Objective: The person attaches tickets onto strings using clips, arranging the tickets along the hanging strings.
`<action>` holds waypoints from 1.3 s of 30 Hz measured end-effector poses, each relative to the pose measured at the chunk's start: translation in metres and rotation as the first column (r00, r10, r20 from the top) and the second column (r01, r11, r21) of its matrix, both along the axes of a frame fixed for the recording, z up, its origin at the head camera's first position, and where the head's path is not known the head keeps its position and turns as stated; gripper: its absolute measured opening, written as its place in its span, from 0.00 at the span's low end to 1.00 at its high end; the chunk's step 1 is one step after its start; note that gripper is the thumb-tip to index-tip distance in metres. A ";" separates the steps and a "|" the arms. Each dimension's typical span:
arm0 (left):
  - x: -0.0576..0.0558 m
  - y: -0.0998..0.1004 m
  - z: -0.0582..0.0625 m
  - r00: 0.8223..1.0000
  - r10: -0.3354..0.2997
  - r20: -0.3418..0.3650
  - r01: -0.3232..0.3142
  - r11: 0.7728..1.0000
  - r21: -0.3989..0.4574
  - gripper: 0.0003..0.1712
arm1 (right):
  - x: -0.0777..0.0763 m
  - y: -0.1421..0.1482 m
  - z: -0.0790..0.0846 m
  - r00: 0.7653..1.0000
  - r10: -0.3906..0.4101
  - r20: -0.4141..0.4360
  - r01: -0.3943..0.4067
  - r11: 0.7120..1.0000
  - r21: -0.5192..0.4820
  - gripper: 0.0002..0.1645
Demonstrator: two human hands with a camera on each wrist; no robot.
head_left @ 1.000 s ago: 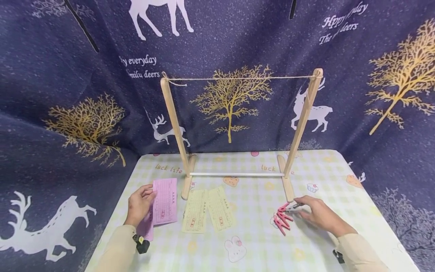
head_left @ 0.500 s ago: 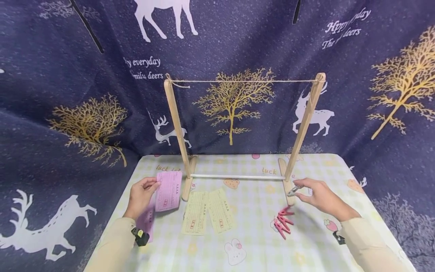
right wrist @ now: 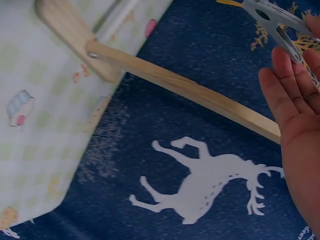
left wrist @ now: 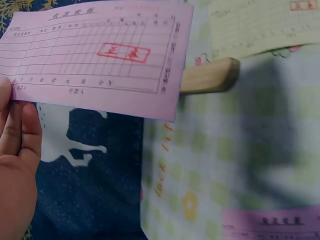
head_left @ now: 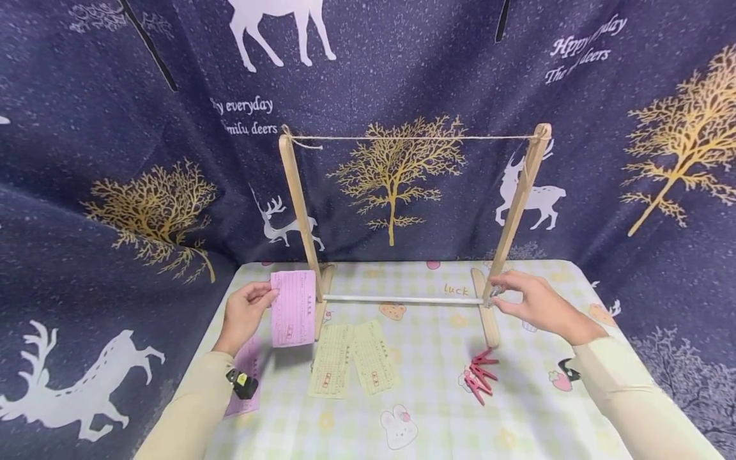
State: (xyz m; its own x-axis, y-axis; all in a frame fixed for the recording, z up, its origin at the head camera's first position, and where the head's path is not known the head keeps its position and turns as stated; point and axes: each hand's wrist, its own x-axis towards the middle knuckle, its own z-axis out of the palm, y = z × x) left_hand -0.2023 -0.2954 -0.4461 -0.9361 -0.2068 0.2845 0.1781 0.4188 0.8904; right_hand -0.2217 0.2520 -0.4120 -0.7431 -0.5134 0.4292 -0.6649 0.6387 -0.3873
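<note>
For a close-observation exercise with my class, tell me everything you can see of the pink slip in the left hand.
The pink slip is a thin rectangular sheet, apparently paper, printed with a ruled grid, dark characters and a red boxed mark. The left hand pinches it at one side edge, holding it roughly upright above the tablecloth. In the left wrist view it partly hides a wooden rack foot; contact there is unclear.
</note>
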 end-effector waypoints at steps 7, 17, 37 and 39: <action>-0.011 0.009 0.011 0.999 -0.019 -0.028 0.020 0.999 0.032 0.10 | -0.009 -0.008 0.022 0.999 -0.012 0.046 0.013 1.000 -0.017 0.26; -0.018 0.021 0.036 0.996 0.004 -0.093 -0.002 1.000 0.014 0.09 | -0.023 -0.019 0.047 0.998 0.051 -0.022 -0.052 0.998 -0.047 0.24; -0.042 0.027 0.076 0.986 0.024 -0.163 -0.039 0.995 -0.089 0.11 | -0.046 -0.039 0.101 0.994 0.041 0.099 -0.027 0.990 -0.138 0.17; -0.043 0.031 0.080 0.987 0.026 -0.160 -0.041 0.995 -0.092 0.11 | -0.049 -0.042 0.108 0.993 0.043 0.106 -0.029 0.991 -0.132 0.18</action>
State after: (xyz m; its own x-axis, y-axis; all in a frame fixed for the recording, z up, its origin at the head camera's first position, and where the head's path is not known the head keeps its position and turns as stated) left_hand -0.2458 -0.2648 -0.3658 -0.8709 -0.2023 0.4479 0.2979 0.5076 0.8085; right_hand -0.2709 0.2096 -0.3036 -0.7710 -0.4857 0.4120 -0.6361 0.5550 -0.5361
